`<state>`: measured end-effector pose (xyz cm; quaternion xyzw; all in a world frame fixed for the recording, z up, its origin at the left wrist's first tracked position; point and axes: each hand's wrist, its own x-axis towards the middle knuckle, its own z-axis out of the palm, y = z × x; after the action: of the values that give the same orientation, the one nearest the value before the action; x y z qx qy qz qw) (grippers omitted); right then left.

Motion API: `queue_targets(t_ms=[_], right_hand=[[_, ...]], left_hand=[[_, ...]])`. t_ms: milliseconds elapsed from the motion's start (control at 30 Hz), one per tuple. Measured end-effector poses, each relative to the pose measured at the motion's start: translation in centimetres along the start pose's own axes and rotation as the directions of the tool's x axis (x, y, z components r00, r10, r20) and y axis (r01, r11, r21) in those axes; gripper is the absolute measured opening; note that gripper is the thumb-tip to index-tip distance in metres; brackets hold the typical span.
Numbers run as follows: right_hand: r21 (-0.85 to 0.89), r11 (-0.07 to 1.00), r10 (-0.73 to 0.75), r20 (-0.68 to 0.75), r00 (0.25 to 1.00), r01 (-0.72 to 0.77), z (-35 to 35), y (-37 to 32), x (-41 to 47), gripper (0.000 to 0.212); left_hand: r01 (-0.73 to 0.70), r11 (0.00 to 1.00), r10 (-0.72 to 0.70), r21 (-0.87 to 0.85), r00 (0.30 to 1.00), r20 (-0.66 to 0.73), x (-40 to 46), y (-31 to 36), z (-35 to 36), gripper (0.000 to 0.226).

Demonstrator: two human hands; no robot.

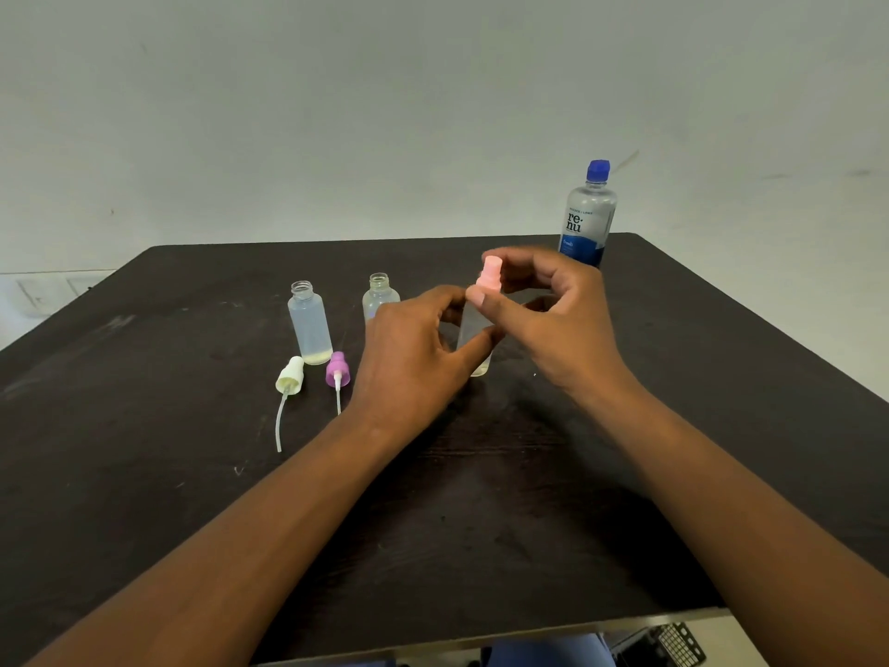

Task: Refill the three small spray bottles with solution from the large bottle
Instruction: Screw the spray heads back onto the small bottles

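Three small clear spray bottles stand on the dark table (577,474). The left bottle (310,324) and the middle bottle (380,296) are uncapped, each with a little liquid at the bottom. My left hand (413,349) grips the body of the third bottle (474,344). My right hand (548,315) pinches its pink spray cap (489,274), which sits on the neck. A white spray cap (290,375) and a purple spray cap (336,370) lie on the table with their tubes toward me. The large bottle (588,219), blue-capped and shut, stands at the far right.
A pale wall rises behind the table's far edge. The near table edge runs across the bottom, with a dark object (664,645) on the floor below it at the right.
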<state>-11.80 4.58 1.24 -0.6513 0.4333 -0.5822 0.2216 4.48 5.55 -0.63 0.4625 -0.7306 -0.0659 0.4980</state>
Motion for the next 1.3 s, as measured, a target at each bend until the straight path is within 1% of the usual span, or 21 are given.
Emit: queue_targets(t_ms=[133, 267, 333, 433, 500, 600, 667, 833, 933, 1300], right_hand=[[0.070, 0.998, -0.007, 0.043, 0.999, 0.004, 0.11, -0.13, 0.00, 0.026], [-0.011, 1.000, 0.008, -0.015, 1.000, -0.009, 0.14, -0.25, -0.05, 0.031], [-0.007, 1.000, 0.007, -0.023, 1.000, -0.007, 0.06, -0.31, -0.06, 0.033], [0.062, 0.998, 0.014, 0.034, 0.999, -0.016, -0.01, -0.45, -0.06, 0.031], [0.071, 0.997, 0.024, 0.051, 0.998, -0.027, -0.07, -0.56, -0.03, 0.031], [0.003, 1.000, 0.013, 0.000, 1.000, -0.013, -0.08, -0.51, -0.01, 0.031], [-0.005, 1.000, 0.011, -0.018, 1.000, -0.011, -0.13, -0.41, -0.01, 0.033], [0.061, 0.998, 0.006, 0.088, 0.996, -0.012, -0.05, -0.27, 0.03, 0.035], [0.115, 0.991, 0.049, 0.113, 0.992, -0.062, -0.05, -0.36, -0.01, 0.035], [0.103, 0.990, 0.098, -0.029, 0.995, -0.094, 0.55, -0.75, -0.31, 0.035]], left_hand=[[0.008, 1.000, -0.008, -0.017, 1.000, -0.005, 0.02, 0.00, -0.01, 0.039], [0.011, 1.000, -0.011, -0.016, 1.000, -0.003, -0.04, 0.04, -0.10, 0.035], [0.008, 1.000, -0.008, -0.005, 1.000, 0.002, -0.02, 0.06, -0.12, 0.037], [0.007, 1.000, -0.007, -0.007, 1.000, 0.001, 0.01, 0.01, -0.11, 0.041], [0.001, 1.000, -0.001, -0.003, 1.000, -0.003, -0.01, 0.04, -0.10, 0.041], [0.001, 1.000, -0.001, 0.006, 1.000, -0.001, -0.01, 0.05, -0.08, 0.040], [0.003, 1.000, -0.003, 0.010, 1.000, 0.003, -0.02, 0.13, -0.06, 0.040], [-0.007, 1.000, 0.007, -0.007, 1.000, -0.004, -0.02, 0.20, -0.12, 0.038], [-0.007, 1.000, 0.007, 0.001, 1.000, -0.003, 0.00, 0.17, -0.11, 0.041], [0.023, 1.000, -0.023, -0.018, 1.000, -0.006, 0.17, -0.26, -0.19, 0.039]])
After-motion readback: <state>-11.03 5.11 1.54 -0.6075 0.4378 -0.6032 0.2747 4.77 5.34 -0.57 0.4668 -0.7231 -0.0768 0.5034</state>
